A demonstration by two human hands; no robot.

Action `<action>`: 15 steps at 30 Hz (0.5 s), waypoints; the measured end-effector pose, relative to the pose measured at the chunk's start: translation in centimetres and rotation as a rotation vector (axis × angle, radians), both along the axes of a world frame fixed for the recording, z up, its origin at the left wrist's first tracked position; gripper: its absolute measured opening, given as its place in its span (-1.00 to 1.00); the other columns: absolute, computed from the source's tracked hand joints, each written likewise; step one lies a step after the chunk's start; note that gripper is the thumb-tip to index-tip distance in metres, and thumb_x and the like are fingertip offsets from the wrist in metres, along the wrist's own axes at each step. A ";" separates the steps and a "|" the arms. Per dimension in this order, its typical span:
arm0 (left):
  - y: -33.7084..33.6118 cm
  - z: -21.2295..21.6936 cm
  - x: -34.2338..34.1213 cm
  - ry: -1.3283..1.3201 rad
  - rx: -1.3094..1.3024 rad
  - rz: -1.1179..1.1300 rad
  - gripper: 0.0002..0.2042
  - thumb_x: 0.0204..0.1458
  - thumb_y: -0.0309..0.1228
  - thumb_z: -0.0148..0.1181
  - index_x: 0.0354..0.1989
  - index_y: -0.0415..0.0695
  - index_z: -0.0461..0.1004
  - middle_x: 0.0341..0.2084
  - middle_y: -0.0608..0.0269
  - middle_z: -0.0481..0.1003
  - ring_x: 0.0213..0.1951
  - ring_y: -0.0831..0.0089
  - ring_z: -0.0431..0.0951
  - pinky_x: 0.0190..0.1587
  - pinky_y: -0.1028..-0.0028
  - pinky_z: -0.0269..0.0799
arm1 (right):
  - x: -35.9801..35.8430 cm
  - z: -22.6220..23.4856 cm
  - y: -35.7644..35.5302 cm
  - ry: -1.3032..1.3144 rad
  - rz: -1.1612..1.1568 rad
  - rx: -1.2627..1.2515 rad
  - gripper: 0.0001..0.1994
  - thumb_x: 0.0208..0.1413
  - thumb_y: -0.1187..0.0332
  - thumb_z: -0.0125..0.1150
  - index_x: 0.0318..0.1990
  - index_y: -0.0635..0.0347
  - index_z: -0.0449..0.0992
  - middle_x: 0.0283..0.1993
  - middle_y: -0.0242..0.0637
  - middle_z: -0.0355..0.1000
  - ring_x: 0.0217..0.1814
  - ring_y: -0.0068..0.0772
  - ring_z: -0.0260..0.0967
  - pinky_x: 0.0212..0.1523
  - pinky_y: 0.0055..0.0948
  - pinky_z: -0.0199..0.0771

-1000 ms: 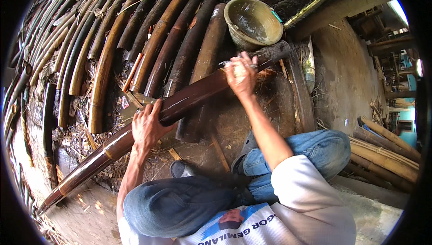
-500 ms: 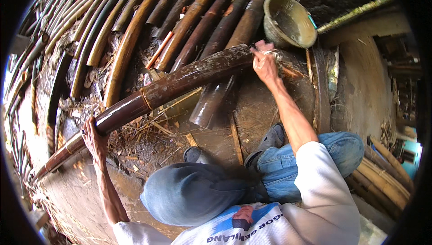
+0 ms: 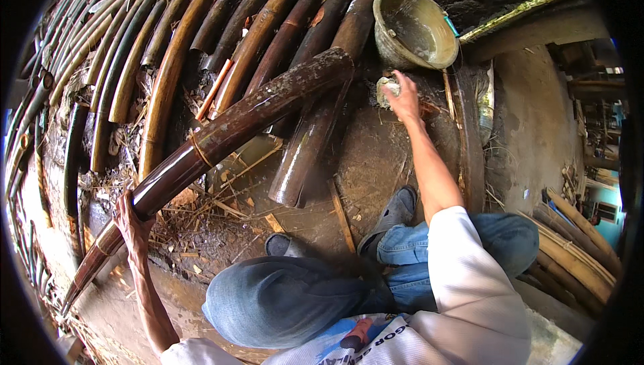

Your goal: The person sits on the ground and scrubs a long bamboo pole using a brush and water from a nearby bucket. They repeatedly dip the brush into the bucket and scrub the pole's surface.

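A long dark-brown bamboo pole (image 3: 248,113), wet and speckled with pale patches toward its far end, slants across in front of me. My left hand (image 3: 133,219) is wrapped around its lower left part. The pole's upper right end rests over another wet bamboo pole (image 3: 295,170) on the ground. Off that end, just below the bucket, my right hand (image 3: 404,99) has its fingers curled around a whitish, rough lump (image 3: 388,90). What the lump is made of I cannot make out, and the fingers partly cover it.
A round, worn bucket (image 3: 419,26) with water inside stands at the upper right. Several bamboo poles (image 3: 168,90) lie side by side across the upper left. Wood strips (image 3: 342,214) and scraps litter the wet ground. Split bamboo lengths (image 3: 570,251) are stacked at right.
My right hand has left the pole's far end and moved to the whitish lump below the bucket. The pinkish cloth it held is no longer visible. My left hand still grips the pole.
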State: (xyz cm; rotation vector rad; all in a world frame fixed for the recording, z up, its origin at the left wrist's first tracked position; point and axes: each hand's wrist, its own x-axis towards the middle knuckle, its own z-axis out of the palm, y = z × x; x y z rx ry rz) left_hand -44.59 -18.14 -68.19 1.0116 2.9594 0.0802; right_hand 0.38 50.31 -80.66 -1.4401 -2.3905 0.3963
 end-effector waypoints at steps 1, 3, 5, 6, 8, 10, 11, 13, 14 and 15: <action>0.0 1.7 0.8 -0.032 -0.013 0.020 0.05 -0.42 -0.47 0.71 0.42 -0.05 0.29 0.25 0.08 0.43 0.31 -0.01 0.41 0.35 -0.14 0.21 | -2.8 0.5 -3.3 -0.143 -0.014 -0.102 -0.27 0.19 -0.06 0.48 0.48 -0.21 0.37 0.51 -0.04 0.27 0.56 0.03 0.21 0.53 -0.04 0.24; 1.9 3.7 1.8 -0.161 -0.013 0.023 0.01 -0.40 -0.43 0.72 0.38 -0.08 0.30 0.19 0.05 0.42 0.26 -0.06 0.42 0.25 -0.13 0.27 | -3.2 1.3 -4.4 -0.237 0.053 -0.118 -0.37 0.22 0.11 0.48 0.43 -0.16 0.42 0.42 0.02 0.32 0.49 0.13 0.26 0.47 -0.06 0.34; 3.4 3.8 2.2 -0.289 0.012 0.025 0.09 -0.42 -0.42 0.73 0.45 0.01 0.26 0.21 0.03 0.40 0.27 -0.07 0.42 0.30 -0.15 0.28 | -2.7 1.0 -3.1 -0.192 0.030 -0.125 -0.47 0.23 0.24 0.44 0.35 -0.10 0.48 0.31 0.01 0.35 0.33 0.13 0.38 0.28 -0.04 0.47; 4.5 3.9 2.3 -0.358 0.033 0.024 0.11 -0.43 -0.42 0.73 0.48 0.06 0.25 0.22 0.03 0.40 0.27 -0.08 0.42 0.33 -0.16 0.28 | -2.2 1.0 -2.2 -0.171 0.015 -0.126 -0.52 0.24 0.31 0.42 0.31 -0.07 0.50 0.26 0.01 0.37 0.25 0.13 0.45 0.18 -0.03 0.53; 5.3 5.0 3.1 -0.394 0.024 0.060 0.12 -0.43 -0.45 0.72 0.49 0.09 0.26 0.23 0.02 0.38 0.28 -0.09 0.42 0.38 -0.12 0.31 | -2.2 2.4 -2.8 0.206 0.084 0.045 -0.60 0.21 0.53 0.35 0.19 0.06 0.55 -0.03 0.01 0.45 -0.06 0.05 0.54 -0.14 -0.10 0.54; 5.1 4.5 4.0 -0.374 -0.016 0.091 0.11 -0.45 -0.48 0.72 0.47 0.04 0.30 0.20 0.01 0.38 0.28 -0.08 0.43 0.38 -0.12 0.31 | -2.9 6.1 -2.5 0.555 -0.012 0.320 -0.64 0.17 0.52 0.44 0.12 0.06 0.63 -0.04 -0.17 0.50 -0.08 -0.19 0.54 -0.11 -0.20 0.60; 4.7 4.3 4.7 -0.496 0.110 0.185 0.08 -0.44 -0.48 0.72 0.46 -0.01 0.32 0.19 0.04 0.38 0.30 -0.05 0.41 0.37 -0.15 0.29 | -3.6 9.4 -1.7 0.563 0.012 0.488 -0.66 0.19 0.47 0.43 0.12 0.09 0.63 -0.03 -0.16 0.51 -0.08 -0.17 0.54 -0.07 -0.19 0.58; 5.4 3.8 6.3 -0.401 0.007 0.144 0.04 -0.38 -0.48 0.70 0.45 -0.03 0.32 0.19 0.09 0.43 0.32 0.01 0.41 0.41 -0.19 0.17 | -5.0 14.1 2.6 0.627 -0.038 0.682 -0.70 0.24 0.32 0.43 0.06 0.23 0.63 -0.08 -0.11 0.50 -0.04 -0.08 0.46 0.04 -0.09 0.48; 3.8 2.9 6.2 -0.402 0.012 0.144 0.02 -0.35 -0.46 0.69 0.45 -0.02 0.32 0.21 0.11 0.45 0.32 0.02 0.40 0.43 -0.20 0.12 | -6.6 15.1 4.8 0.606 -0.062 0.727 -0.66 0.24 0.28 0.44 0.11 0.19 0.63 -0.06 -0.10 0.50 0.01 -0.06 0.45 0.07 -0.10 0.46; 3.6 2.6 7.4 -0.220 -0.013 0.076 0.00 -0.31 -0.40 0.69 0.46 0.02 0.32 0.23 0.13 0.46 0.32 0.04 0.40 0.44 -0.23 0.05 | -7.4 14.6 7.8 0.539 -0.106 0.627 -0.65 0.22 0.28 0.46 0.13 0.09 0.64 -0.02 -0.08 0.51 0.04 -0.04 0.45 0.11 -0.10 0.47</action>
